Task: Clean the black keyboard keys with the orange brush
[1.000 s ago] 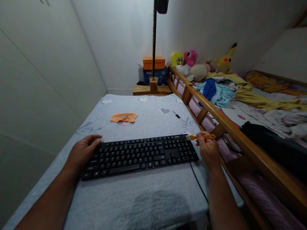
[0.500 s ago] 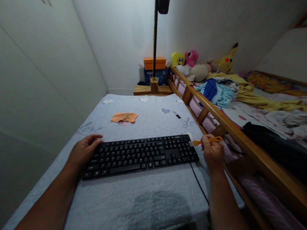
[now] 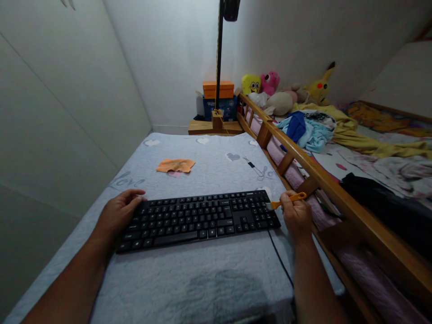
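Observation:
A black keyboard (image 3: pixel 199 218) lies flat on the pale blue quilted cover, its cable (image 3: pixel 281 258) running toward me from the right part. My left hand (image 3: pixel 122 211) grips the keyboard's left end, thumb along the top edge and fingers at the far corner; part of the grip is hidden. In my right hand (image 3: pixel 296 215) is a small brush with an orange handle (image 3: pixel 297 196), held between thumb and fingers. Its pale bristles (image 3: pixel 269 206) touch or hover just over the number keys at the right end.
An orange cloth (image 3: pixel 175 165) lies beyond the keyboard, and a thin wire tool with a black middle (image 3: pixel 251 165) sits farther right. A wooden bed rail (image 3: pixel 297 155) runs along the right side. Boxes (image 3: pixel 218 90) stand at the back behind a dark pole (image 3: pixel 219 58).
My right hand has shifted slightly left with the brush, and the handle is tilted a little differently. My left hand and the keyboard stay in place.

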Demonstrator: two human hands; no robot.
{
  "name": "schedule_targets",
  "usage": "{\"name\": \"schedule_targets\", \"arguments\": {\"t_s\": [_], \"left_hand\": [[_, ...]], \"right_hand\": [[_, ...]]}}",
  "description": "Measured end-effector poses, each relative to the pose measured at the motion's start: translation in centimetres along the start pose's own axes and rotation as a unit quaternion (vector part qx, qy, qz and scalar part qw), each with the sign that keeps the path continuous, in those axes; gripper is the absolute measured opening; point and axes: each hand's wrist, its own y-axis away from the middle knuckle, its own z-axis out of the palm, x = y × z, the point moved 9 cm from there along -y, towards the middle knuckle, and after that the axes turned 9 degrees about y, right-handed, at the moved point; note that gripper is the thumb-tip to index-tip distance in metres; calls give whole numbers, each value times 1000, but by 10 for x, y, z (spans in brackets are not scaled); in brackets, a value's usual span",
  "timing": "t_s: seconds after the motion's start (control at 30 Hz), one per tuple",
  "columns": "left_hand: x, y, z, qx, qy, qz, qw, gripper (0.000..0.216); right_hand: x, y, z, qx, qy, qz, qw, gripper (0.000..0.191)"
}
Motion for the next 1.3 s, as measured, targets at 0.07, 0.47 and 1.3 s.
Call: {"name": "schedule_targets", "arguments": {"t_s": [0.07, 0.47, 1.3], "left_hand": [[3, 1, -1, 2, -6, -5, 1000, 47], [9, 7, 1, 8, 3, 3, 1000, 45], [16, 6, -2, 10, -21, 16, 1000, 46]], "right_hand": [[4, 2, -4, 22, -5, 10, 1000, 35], [-10, -1, 5, -5, 5, -25, 1000, 36], [-12, -3, -14, -88, -21, -18, 996, 40]]}}
